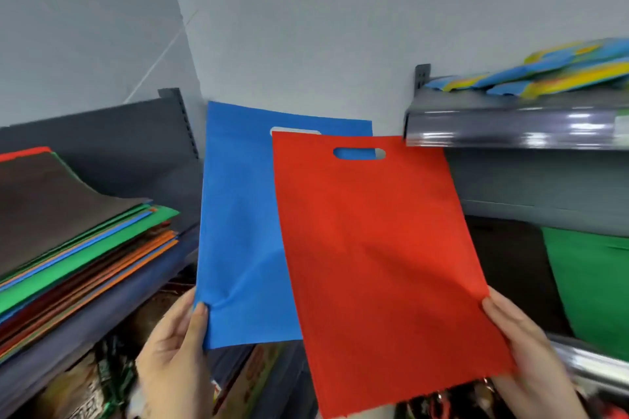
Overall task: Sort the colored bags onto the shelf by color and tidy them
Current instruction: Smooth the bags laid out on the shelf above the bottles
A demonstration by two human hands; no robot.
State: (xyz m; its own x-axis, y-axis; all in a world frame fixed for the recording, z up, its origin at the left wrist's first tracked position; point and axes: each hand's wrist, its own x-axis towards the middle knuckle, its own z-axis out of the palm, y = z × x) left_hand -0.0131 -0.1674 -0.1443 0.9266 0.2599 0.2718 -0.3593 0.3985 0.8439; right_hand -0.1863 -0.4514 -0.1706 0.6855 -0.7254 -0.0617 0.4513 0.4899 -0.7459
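My left hand [173,350] pinches the lower left corner of a flat blue bag [241,231], held upright in the middle of the view. My right hand [531,347] grips the lower right edge of a red bag [384,258], which overlaps the blue one in front and to its right. Both bags have a cut-out handle slot near the top. A mixed stack of bags [78,238] in brown, green, blue, orange and red lies on the dark left shelf [112,316]. A green bag [592,286] lies on the lower right shelf.
An upper right shelf [510,129] with a glossy front rail carries blue and yellow packets [551,75]. A grey wall stands behind. Below the left shelf are blurred packaged goods [98,384]. A shiny rail [585,360] edges the lower right shelf beside my right hand.
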